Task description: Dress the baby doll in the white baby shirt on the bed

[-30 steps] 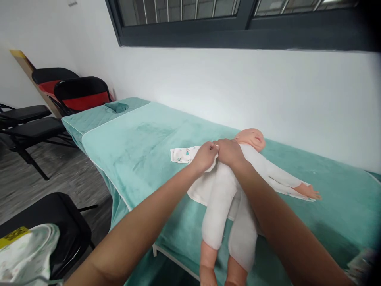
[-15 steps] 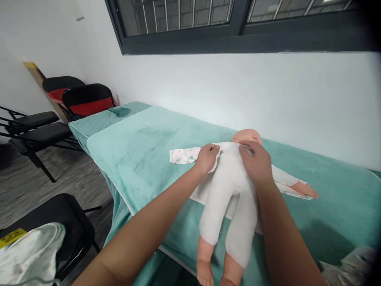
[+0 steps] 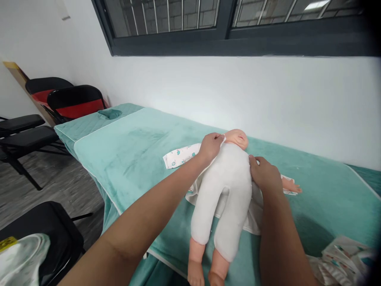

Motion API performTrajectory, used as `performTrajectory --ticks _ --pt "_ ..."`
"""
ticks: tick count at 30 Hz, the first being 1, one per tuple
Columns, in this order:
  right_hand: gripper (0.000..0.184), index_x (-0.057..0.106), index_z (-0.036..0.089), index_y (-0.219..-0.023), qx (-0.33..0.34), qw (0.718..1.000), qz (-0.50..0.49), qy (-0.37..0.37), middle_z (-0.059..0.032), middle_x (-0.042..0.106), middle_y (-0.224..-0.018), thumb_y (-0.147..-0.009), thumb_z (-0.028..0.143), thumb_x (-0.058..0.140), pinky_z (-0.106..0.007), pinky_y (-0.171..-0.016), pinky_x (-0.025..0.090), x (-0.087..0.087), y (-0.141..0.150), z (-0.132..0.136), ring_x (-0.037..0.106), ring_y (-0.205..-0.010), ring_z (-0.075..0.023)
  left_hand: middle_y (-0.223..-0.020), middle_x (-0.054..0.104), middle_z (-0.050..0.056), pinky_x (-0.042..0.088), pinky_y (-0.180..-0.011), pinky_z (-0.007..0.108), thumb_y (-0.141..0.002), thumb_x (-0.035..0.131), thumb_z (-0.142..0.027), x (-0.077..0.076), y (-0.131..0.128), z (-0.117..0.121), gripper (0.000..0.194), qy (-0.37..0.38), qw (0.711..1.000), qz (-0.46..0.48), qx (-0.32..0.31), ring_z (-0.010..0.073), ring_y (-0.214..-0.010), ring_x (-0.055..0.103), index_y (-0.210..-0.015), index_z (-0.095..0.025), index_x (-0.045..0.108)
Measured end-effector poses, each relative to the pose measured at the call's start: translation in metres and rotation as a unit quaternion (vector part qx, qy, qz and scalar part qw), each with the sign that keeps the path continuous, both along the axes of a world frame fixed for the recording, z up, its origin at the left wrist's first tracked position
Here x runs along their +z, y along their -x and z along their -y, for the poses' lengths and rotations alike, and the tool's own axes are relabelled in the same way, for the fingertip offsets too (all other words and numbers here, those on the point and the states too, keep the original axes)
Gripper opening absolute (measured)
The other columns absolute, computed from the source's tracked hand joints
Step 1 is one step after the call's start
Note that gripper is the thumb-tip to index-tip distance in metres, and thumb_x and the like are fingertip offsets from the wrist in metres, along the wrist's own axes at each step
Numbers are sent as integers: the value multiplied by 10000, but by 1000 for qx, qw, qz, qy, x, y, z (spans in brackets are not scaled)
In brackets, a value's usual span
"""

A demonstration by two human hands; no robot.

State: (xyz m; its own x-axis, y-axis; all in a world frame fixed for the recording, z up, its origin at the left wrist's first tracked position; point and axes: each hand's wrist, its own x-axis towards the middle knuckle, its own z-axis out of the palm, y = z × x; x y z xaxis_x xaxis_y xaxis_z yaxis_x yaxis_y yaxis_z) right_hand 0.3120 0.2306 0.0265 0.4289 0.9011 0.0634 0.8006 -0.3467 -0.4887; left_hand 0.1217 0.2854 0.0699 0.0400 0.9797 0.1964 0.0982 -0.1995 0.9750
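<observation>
The left hand [image 3: 212,146] now pinches the garment [image 3: 181,156] nearer the doll's [image 3: 228,171] head; the right hand [image 3: 266,174], grip unclear, has shifted to its side.

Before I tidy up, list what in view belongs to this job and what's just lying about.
Apparently in use:
white-bodied baby doll
white printed garment, pinched in left hand
teal plush table cover

Seemingly just lying about:
crumpled white printed bundle, lower right
white-and-green cloth on black padded chair

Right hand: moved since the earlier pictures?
Yes, the right hand has moved rightward, judged against the window divider.
</observation>
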Motion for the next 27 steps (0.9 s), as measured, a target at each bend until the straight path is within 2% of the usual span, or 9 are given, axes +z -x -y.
performTrajectory --ticks 5,9,13,16,18,20,23,25,27 --pt "545 668 189 -1227 23 998 -33 -43 -189 708 -1136 -940 549 376 -479 -937 442 0 0 0 622 -1115 -378 -626 415 -31 308 -592 265 -879 543 -342 4 5 -9 291 13 999 -37 7 107 -595 372 -644 -178 497" --pt "518 665 235 -1231 50 987 -113 -103 -113 744 -932 -883 576 487 -421 -899 457 -1 11 -2 646 -1021 -323 -583 374 -39 262 -564 268 -867 539 -275 11 1 -16 310 19 996 -82 3 99 -564 330 -587 -185 441" --pt "500 652 254 -1232 96 977 -153 -113 -54 723 -783 -873 570 509 -385 -825 459 -4 16 -4 649 -872 -280 -528 358 -41 259 -562 272 -831 540 -196 24 -2 -8 351 19 992 -120 -18 94 -539 329 -510 -183 397" --pt "505 645 247 -1236 104 975 -159 -114 -52 720 -782 -875 572 508 -370 -789 450 -7 15 -5 644 -844 -272 -538 464 -28 318 -541 262 -800 570 -185 36 5 15 292 58 981 -157 -101 88 -491 403 -521 -162 488" --pt "522 634 238 -1251 106 974 -163 -119 -64 727 -819 -881 579 497 -364 -778 446 -9 15 -5 646 -856 -272 -649 598 0 385 -526 260 -829 565 -247 41 12 36 178 97 964 -153 -192 104 -490 506 -686 -153 617" --pt "544 625 224 -1267 109 973 -164 -120 -74 730 -841 -884 585 487 -362 -783 444 -9 14 -5 647 -878 -277 -787 668 20 438 -536 258 -880 517 -303 41 22 56 198 85 962 -117 -233 124 -560 598 -901 -174 666" --pt "542 619 214 -1277 112 973 -159 -121 -80 733 -867 -893 569 475 -355 -798 439 -8 15 -3 645 -904 -275 -880 681 23 496 -693 266 -930 480 -319 22 40 84 232 -18 987 -117 -105 139 -755 643 -985 -197 670" --pt "527 615 213 -1285 113 975 -146 -125 -79 733 -872 -907 546 459 -348 -796 432 -8 16 -1 640 -903 -273 -979 677 31 494 -834 304 -935 518 -324 0 53 102 215 -70 983 -172 -3 162 -886 625 -1039 -212 668" --pt "522 612 209 -1295 110 978 -124 -127 -76 726 -847 -921 528 435 -341 -776 423 -7 16 0 631 -880 -271 -1019 650 42 487 -879 340 -917 583 -341 -21 65 119 231 -101 966 -236 12 193 -963 597 -1103 -219 647"
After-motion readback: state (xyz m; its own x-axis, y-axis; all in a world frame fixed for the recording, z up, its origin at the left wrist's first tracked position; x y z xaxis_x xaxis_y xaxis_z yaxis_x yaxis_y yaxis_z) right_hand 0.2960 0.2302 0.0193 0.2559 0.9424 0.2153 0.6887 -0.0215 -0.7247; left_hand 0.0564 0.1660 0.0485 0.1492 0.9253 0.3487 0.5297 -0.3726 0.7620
